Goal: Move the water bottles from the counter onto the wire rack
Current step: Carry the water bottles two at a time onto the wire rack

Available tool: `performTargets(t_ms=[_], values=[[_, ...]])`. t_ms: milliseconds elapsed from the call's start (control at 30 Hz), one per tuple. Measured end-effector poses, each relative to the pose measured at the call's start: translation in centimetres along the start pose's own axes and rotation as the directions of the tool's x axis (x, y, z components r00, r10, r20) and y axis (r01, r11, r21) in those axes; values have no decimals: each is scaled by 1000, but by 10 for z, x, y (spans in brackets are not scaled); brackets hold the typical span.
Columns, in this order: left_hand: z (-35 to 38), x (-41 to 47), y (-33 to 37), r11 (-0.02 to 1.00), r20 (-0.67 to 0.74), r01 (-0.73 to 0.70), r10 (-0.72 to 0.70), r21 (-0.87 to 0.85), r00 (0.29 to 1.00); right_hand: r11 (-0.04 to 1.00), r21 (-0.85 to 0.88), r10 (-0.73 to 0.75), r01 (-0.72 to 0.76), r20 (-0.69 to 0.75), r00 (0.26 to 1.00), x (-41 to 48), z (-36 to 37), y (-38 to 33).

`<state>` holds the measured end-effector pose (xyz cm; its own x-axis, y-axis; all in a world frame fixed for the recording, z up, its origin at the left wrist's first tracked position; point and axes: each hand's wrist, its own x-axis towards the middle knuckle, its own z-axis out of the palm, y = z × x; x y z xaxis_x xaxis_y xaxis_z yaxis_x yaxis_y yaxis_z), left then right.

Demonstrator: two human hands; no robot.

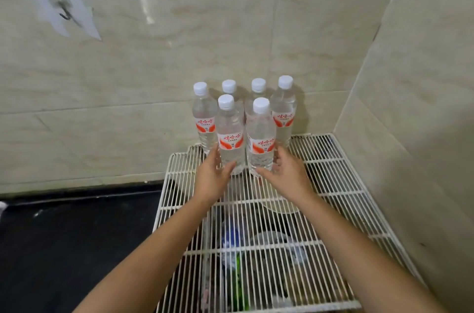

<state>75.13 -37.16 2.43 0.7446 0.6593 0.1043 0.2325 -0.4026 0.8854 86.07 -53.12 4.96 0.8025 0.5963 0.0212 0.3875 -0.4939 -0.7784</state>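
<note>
Several clear water bottles with white caps and red-and-white labels stand upright at the back of the white wire rack [341, 184], close to the wall corner. My left hand [213, 177] holds the base of the front left bottle [230, 130], thumb across its front and fingers on its left side. In the same way my right hand [288, 174] holds the base of the front right bottle [261, 133]. Both bottles stand on the wires. Behind them a row of other bottles [283, 107] stands against the wall.
The rack fills the corner between two tiled walls [154, 56]. A dark counter [64, 241] lies to its left. Under the wires I see blurred items, among them a pale bowl [282, 206] and blue and green packaging [234, 248].
</note>
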Motion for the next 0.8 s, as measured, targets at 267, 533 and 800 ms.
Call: performTargets(t_ms=[267, 533, 800], values=[[2, 1, -10, 992, 113, 43, -57, 122, 992, 999, -44, -36, 31, -112, 993, 5, 24, 7], [-4, 5, -15, 995, 177, 65, -78, 79, 981, 998, -46, 33, -38, -113, 993, 13, 35, 4], [-26, -22, 11, 995, 105, -21, 12, 94, 994, 960, -281, -67, 10, -193, 979, -25, 26, 3]])
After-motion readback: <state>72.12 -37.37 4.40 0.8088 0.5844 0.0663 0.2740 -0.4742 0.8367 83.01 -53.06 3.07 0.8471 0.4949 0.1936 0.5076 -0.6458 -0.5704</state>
